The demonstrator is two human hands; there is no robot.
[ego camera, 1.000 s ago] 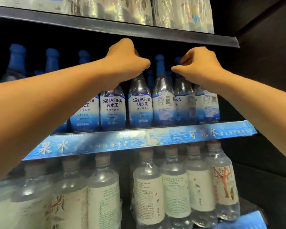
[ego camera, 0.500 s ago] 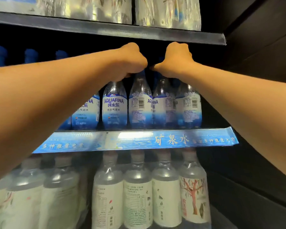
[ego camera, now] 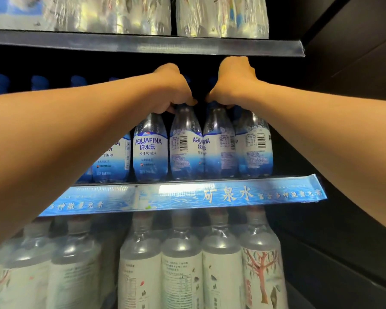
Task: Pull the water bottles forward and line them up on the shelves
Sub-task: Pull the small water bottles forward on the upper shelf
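Blue-labelled Aquafina bottles stand in a row at the front of the middle shelf (ego camera: 232, 195). My left hand (ego camera: 172, 88) grips the cap and neck of one bottle (ego camera: 185, 143) near the row's middle. Beside it, my right hand (ego camera: 234, 83) grips the top of the neighbouring bottle (ego camera: 220, 146). Both caps are hidden under my curled fingers. Another bottle (ego camera: 151, 148) stands to the left and one more (ego camera: 254, 146) at the right end. Blue caps (ego camera: 39, 82) of bottles farther back show in the dark at the left.
The upper shelf's edge (ego camera: 187, 46) hangs just above my hands, with shrink-wrapped packs (ego camera: 221, 16) on it. Below, white-labelled clear bottles (ego camera: 181, 275) fill the bottom shelf. A dark side wall (ego camera: 343, 130) closes the shelf on the right.
Both hands have reached deeper and come together over the two middle bottles. The view has shifted right, and the bottles now stand closer together.
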